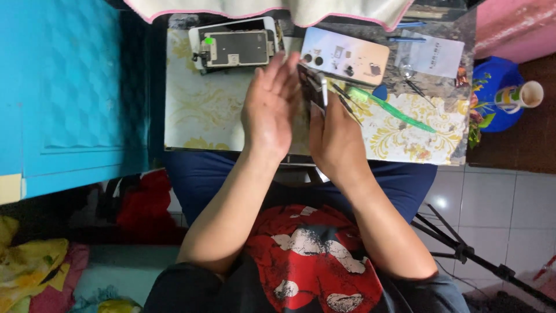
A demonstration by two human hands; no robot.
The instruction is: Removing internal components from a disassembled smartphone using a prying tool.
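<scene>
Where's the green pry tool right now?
In the head view, the green pry tool lies on the patterned mat, just right of the right hand, below the gold phone back.

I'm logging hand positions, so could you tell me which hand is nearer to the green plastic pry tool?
The right hand: the green pry tool lies just beyond its fingers, while the left hand is farther off, on the other side.
</scene>
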